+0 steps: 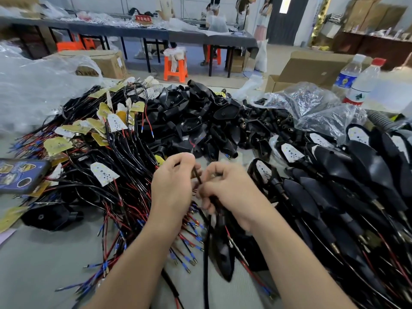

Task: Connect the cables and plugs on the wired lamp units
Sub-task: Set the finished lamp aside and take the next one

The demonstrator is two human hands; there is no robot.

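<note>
both hands meet just above the worktop [44,264], beside a heap of wires [124,175]. the left hand [172,186] pinches a thin dark wire end [197,175] in its curled fingers [189,160], and the right hand [234,192] curls tight round a black cable [207,246] that hangs down toward the camera. the wire end stands nearly upright, tipped a little, just between the two hands and touching both, so i think the two ends only need a short push together; the black cable looks thin, shiny and bendy.
</note>
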